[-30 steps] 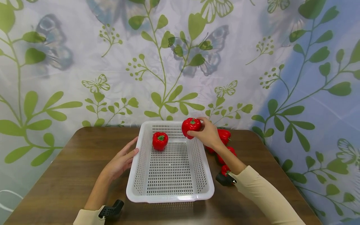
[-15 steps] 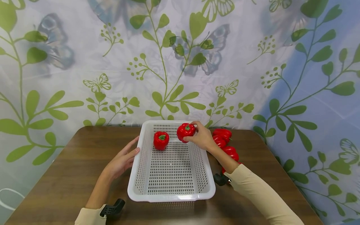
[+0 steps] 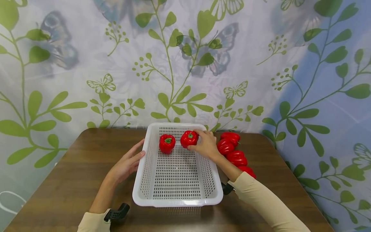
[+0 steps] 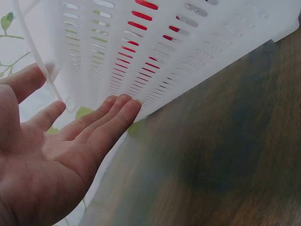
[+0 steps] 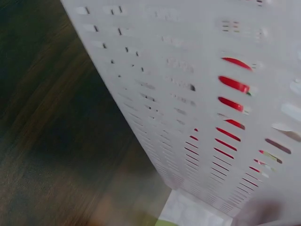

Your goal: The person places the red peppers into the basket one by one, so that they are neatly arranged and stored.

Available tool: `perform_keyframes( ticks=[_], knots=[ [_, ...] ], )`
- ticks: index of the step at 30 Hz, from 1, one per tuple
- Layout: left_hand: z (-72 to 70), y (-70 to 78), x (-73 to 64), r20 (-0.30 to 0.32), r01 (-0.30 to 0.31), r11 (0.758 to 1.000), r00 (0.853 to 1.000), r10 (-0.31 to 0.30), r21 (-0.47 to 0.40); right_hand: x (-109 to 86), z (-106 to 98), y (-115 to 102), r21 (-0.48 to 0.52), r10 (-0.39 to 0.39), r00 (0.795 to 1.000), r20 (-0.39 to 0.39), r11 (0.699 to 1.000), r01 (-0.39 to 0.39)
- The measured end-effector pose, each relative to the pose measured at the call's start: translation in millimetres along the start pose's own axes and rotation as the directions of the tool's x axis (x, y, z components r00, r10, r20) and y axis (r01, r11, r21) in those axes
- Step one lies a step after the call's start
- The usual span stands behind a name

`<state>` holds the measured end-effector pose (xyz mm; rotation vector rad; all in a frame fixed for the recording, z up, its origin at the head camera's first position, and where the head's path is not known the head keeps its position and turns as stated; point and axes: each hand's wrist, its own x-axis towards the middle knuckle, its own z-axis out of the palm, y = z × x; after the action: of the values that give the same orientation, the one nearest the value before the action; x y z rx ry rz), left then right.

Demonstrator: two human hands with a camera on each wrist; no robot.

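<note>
Right hand (image 3: 207, 144): thumb and fingers pinching a red pepper (image 3: 189, 139) inside the white basket (image 3: 177, 202), at its far right corner, stem up. Left hand (image 3: 124, 167): fingers fairly straight, laid against the basket's outer left wall, thumb at the rim; looks like steadying, not lifting.

In the basket, just left of the held pepper and apart from it: 1 upright pepper (image 3: 167, 144), green stem on top. Near part of the basket floor bare.

On the counter (image 3: 92, 161), right of the basket: a cluster of 4 loose peppers (image 3: 236, 158), lying close together. Behind: a leaf-and-butterfly backdrop (image 3: 185, 64).

Step in hand, my reading: setting down pepper 2 of 6 visible. Next move seems to call for letting the pepper meet the floor squarely, spreading the fingers without tipping it, then lifting clear over the right rim towards the cluster.

Hard to make out: whether the held pepper's base touches the floor. Nearest loose pepper partly behind the right sleeve (image 3: 261, 196); black wrist device (image 3: 227, 188) on that arm half hidden. Right wrist view is mostly slotted wall with red showing through; a blurred dark patch low right may be a finger, cannot tell.
</note>
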<state>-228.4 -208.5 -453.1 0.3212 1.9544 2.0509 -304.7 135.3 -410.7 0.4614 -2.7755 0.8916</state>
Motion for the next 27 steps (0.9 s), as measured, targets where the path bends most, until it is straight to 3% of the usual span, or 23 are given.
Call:
perform_keyframes(
  ticks=[9,19,27],
  knots=[
    [0.8,1.7,0.1,0.01,-0.008,1.0,1.0,0.008,0.021,-0.8,3.7,-0.4,-0.132,-0.029,0.999,0.026,0.991,0.032],
    [-1.6,0.2,0.9,0.016,-0.011,1.0,1.0,0.011,0.021,-1.3,5.1,-2.3,-0.211,-0.042,0.997,0.067,0.976,0.055],
    [-1.3,-0.2,-0.1,0.009,-0.007,1.0,1.0,0.007,0.029,-1.9,4.5,-4.0,-0.195,-0.005,0.997,0.074,0.981,0.019]
  ],
)
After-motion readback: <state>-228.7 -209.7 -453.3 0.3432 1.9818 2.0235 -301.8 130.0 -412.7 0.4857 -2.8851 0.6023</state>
